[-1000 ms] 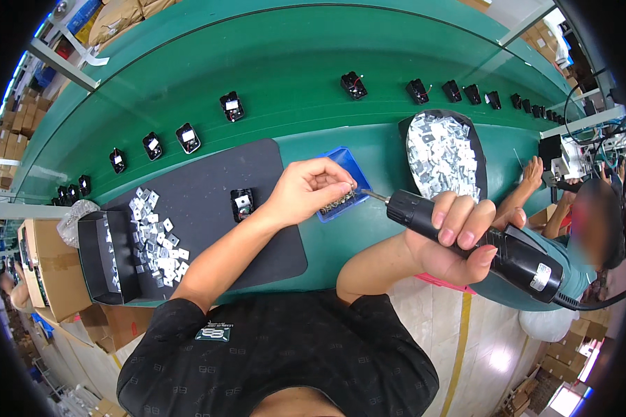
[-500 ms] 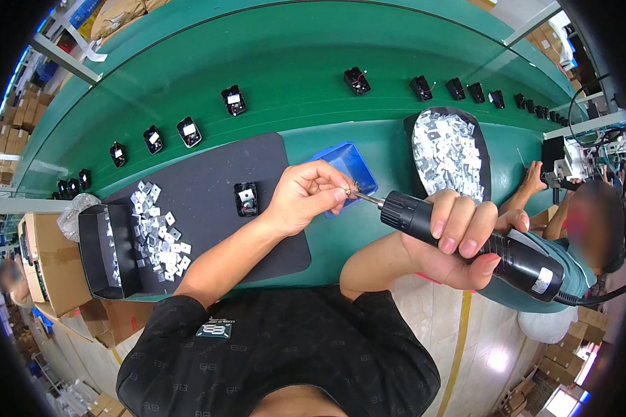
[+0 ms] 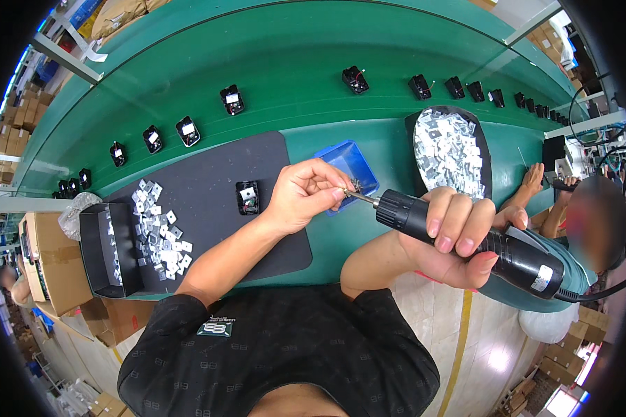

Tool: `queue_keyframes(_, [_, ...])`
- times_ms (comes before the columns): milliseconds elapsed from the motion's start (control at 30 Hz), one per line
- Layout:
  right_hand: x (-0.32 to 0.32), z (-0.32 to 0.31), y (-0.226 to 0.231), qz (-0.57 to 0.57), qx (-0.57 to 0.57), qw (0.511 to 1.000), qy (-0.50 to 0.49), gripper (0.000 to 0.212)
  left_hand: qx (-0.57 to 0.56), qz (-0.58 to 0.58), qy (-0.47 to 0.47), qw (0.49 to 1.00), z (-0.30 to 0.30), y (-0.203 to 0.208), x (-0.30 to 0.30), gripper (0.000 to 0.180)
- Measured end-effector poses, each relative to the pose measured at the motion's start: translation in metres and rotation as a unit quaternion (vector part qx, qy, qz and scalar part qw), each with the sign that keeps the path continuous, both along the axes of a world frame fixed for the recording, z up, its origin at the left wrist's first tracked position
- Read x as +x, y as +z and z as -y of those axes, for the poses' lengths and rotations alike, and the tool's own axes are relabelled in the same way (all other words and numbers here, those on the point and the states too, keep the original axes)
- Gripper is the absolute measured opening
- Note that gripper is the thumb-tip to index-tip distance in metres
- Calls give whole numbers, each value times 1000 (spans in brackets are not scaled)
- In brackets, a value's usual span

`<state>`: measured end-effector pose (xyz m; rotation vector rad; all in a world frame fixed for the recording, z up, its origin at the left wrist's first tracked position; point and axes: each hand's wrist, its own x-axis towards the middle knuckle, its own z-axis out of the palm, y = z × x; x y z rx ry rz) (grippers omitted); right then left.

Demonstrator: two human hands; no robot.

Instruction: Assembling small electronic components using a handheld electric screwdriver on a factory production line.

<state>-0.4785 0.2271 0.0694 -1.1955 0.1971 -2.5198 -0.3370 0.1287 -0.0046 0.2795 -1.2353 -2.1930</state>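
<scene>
My right hand (image 3: 452,233) is wrapped round a black electric screwdriver (image 3: 525,263), its thin metal bit pointing left. At the bit's tip, the thumb and forefinger of my left hand (image 3: 306,194) pinch something tiny, probably a screw; its shape is mostly hidden. Just behind the fingers stands a blue bin (image 3: 355,161) with small dark metal parts inside. Left of my left hand, a black open housing (image 3: 247,197) with a white piece and wires inside lies on the dark mat (image 3: 257,156).
Loose metal plates (image 3: 161,233) are heaped on the mat beside a black box (image 3: 111,250). A black tray (image 3: 486,167) of similar plates stands at right. Several black housings (image 3: 233,100) line the green surface behind. Farther right is a co-worker's hand (image 3: 533,178). A cable (image 3: 605,292) trails from the screwdriver.
The screwdriver and my right hand have shifted very slightly left. My left hand keeps its pinch at the bit's tip.
</scene>
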Motion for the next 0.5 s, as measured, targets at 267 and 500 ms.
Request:
queue_keyframes(267, [-1,1,1,-3,2,1000,17,44,84,-37,-33,995,-3,-4,3,8])
queue_keyframes(500, [-3,4,-3,-33,-8,999,39,52,-40,40,36,998,-8,4,12,5])
